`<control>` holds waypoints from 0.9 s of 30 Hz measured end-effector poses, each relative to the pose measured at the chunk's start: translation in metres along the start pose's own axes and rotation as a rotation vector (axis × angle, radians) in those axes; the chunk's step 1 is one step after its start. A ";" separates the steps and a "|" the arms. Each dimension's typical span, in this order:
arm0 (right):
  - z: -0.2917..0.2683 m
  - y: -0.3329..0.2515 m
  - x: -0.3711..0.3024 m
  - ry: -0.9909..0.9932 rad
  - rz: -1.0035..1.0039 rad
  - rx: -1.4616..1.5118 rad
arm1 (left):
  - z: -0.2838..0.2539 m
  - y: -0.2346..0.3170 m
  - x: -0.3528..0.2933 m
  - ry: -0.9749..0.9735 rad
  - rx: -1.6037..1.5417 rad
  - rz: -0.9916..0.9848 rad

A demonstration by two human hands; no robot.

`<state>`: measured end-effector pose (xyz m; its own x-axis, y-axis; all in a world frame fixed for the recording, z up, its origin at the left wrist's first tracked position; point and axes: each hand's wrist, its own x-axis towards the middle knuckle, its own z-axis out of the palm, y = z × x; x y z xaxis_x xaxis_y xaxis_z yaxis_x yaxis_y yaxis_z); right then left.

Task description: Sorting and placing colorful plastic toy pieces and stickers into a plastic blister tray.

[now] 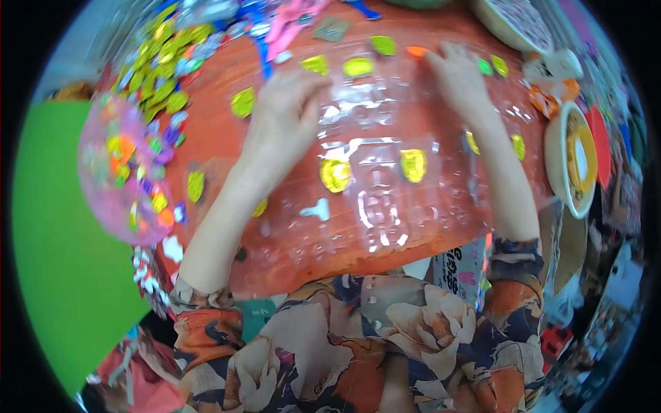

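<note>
Clear moulded plastic blister sheets cover the red-orange table in front of me, with shiny yellow pieces spread over their hollows. My left hand is over the sheets' far left part, fingers curled together beside a yellow piece; what they hold, if anything, is hidden. At the far edge, my right hand has its bent fingertips at a small orange piece, seemingly pinching its end; motion blurs them. A small green piece lies just right of that hand. A pale blue piece rests on the near part.
A heap of yellow pieces lies far left, above a pink translucent bowl of colourful bits. Pink and blue items are at the back. At right stand a white bowl, a white cup and a filled basin.
</note>
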<state>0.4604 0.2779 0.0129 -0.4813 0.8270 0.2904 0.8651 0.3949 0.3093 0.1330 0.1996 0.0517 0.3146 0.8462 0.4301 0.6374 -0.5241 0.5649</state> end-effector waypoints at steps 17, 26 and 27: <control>0.004 0.007 0.019 -0.077 0.043 0.084 | -0.090 0.022 -0.135 0.061 -0.162 -0.354; 0.002 -0.012 0.038 -0.087 0.233 0.278 | -0.045 0.055 -0.092 -0.079 -0.233 -0.082; 0.004 -0.011 0.039 -0.105 0.221 0.198 | -0.043 0.054 -0.092 -0.082 -0.234 -0.080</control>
<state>0.4326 0.3071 0.0172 -0.2700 0.9344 0.2323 0.9628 0.2624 0.0638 0.1081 0.0891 0.0724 0.3320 0.8856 0.3248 0.4849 -0.4556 0.7465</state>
